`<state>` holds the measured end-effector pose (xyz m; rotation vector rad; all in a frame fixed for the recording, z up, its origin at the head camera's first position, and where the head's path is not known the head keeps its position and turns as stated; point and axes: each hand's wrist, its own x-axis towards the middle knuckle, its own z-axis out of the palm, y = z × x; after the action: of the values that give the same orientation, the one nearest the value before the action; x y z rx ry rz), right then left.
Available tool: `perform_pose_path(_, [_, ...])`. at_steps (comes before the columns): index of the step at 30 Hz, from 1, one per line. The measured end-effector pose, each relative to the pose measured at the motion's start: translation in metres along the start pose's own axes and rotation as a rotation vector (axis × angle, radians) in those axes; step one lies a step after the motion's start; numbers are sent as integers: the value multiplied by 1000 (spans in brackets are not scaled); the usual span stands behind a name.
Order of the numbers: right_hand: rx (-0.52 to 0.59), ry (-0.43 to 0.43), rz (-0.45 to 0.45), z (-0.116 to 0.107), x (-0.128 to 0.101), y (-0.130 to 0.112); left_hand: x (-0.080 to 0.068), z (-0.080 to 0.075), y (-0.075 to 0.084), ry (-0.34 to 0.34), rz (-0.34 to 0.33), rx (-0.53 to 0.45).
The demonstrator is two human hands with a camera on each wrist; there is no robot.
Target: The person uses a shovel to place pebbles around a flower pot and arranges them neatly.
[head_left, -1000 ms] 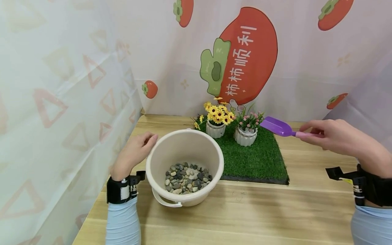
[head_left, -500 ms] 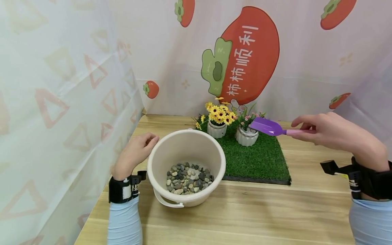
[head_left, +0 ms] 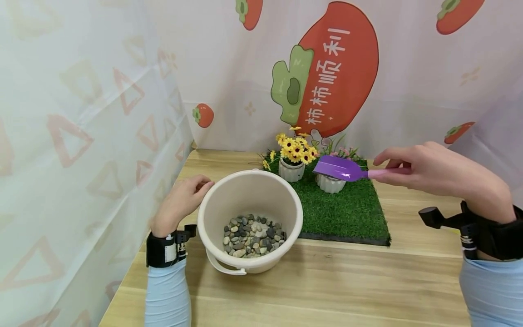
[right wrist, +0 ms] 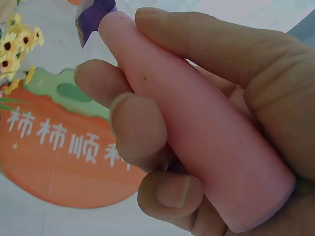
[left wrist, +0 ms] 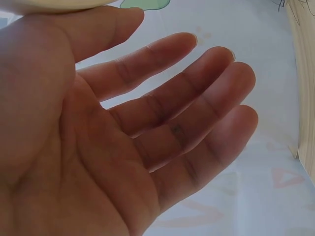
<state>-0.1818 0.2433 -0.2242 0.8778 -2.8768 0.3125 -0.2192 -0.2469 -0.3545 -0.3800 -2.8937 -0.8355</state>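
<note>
Left hand (left wrist: pixel 123 147) palm up close, fingers (left wrist: pixel 197 123) relaxed, straight, holding nothing.

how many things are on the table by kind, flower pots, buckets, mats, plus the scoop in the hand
flower pots: 2, yellow flower pot and pink flower pot
buckets: 1, bucket holding pebbles
mats: 1, grass mat
scoops: 1, purple scoop in the right hand
total: 5

- The backdrop cloth (head_left: pixel 408 91) behind the table bears a large orange persimmon figure (head_left: pixel 347 68) with four white Chinese characters, 柿柿顺利, running in an arc from about 7 o'clock up to 1 o'clock across the fruit.
- In the right wrist view the same persimmon figure (right wrist: pixel 64 162) shows the white characters 柿柿顺, and the fourth is partly hidden.
- No other writing, brand or number can be read.
</note>
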Motion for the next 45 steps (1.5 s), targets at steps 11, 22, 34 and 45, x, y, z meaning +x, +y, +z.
perform_pose_path(11, [13,-80,-43,-4,17,-24,-2,-3,4,-3,13,2])
perform_pose_path(22, [55,-200,-219,19,46,-50,1,-4,9,3,67,23])
perform_pose_path(34, [8,-287,-248,25,66,-67,7,-6,24,3,62,-8])
perform_pose_path(45, [-9,-354,-311,34,89,-88,2,-1,19,9,29,-16])
